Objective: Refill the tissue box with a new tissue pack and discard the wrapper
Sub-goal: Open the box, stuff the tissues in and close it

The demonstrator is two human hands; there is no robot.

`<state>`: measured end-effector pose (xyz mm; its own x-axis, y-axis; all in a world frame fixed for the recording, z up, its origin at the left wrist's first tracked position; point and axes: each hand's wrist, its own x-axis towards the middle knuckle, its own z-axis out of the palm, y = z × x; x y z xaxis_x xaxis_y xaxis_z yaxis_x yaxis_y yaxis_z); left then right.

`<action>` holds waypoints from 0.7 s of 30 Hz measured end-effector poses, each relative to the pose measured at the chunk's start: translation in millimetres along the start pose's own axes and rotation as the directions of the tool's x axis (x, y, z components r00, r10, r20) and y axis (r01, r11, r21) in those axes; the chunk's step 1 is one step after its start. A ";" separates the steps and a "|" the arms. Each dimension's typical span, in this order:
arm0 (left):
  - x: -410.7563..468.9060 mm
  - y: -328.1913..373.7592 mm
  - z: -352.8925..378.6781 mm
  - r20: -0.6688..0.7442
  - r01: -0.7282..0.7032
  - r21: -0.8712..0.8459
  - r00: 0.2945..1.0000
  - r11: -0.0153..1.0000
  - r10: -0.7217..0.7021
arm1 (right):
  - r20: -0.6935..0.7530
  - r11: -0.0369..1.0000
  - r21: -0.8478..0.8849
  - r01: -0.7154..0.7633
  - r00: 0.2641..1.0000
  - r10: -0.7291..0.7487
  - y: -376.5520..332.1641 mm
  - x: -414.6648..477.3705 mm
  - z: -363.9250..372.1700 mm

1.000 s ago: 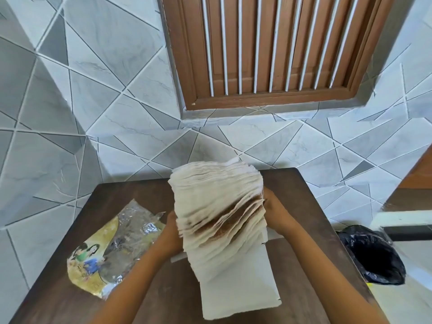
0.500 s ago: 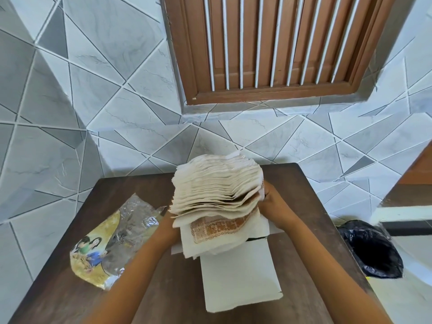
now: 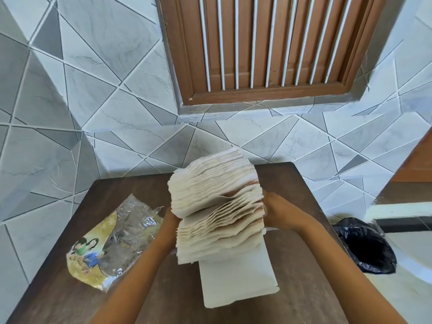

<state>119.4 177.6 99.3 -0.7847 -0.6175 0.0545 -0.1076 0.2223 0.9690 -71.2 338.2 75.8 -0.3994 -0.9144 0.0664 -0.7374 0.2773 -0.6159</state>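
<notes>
A thick stack of white tissues (image 3: 217, 202) fans out above the brown table (image 3: 301, 265), held from both sides. My left hand (image 3: 168, 222) grips its left side and is mostly hidden behind the sheets. My right hand (image 3: 278, 212) presses the right side. Below the stack a flat white sheet or flap (image 3: 238, 279) lies toward me on the table. The tissue box itself is hidden under the stack. The empty clear and yellow plastic wrapper (image 3: 109, 242) with a printed picture lies crumpled on the table to the left.
A bin lined with a black bag (image 3: 367, 246) stands on the floor to the right of the table. The tiled wall (image 3: 93, 113) and a brown shuttered window (image 3: 268, 47) rise just behind the table's far edge.
The tissue stack has tipped and fanned toward me again after being bunched flatter half a second ago. Both hands stay on its sides. The wrapper has not moved.
</notes>
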 end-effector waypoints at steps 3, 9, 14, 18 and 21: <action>3.5 -4.1 -5.7 0.053 0.072 -0.059 0.996 0.996 -0.069 | -0.056 0.976 -0.209 0.068 0.995 -0.081 6.9 7.9 4.4; 0.0 -8.7 -11.4 0.026 0.038 0.150 0.999 0.988 -0.042 | -0.036 0.886 -0.413 0.208 0.969 -0.245 -1.1 20.4 7.7; 4.2 -10.4 -12.9 0.046 -0.092 0.151 0.995 0.984 0.086 | -0.047 0.920 -0.356 0.163 0.980 -0.192 -10.6 21.4 3.3; 2.1 -6.6 -7.8 0.063 -0.082 0.108 0.995 0.991 0.076 | -0.050 0.918 -0.340 0.205 0.971 -0.235 -13.8 17.5 3.9; 2.7 -7.9 -8.4 0.035 -0.056 0.068 0.998 0.996 0.053 | -0.040 0.926 -0.320 0.202 0.973 -0.226 -13.9 16.9 3.4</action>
<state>123.2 167.9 93.8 -0.8100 -0.5783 0.0977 -0.1051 0.3070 0.9459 -65.8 317.9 82.8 -0.2438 -0.9408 0.2356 -0.9376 0.1664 -0.3054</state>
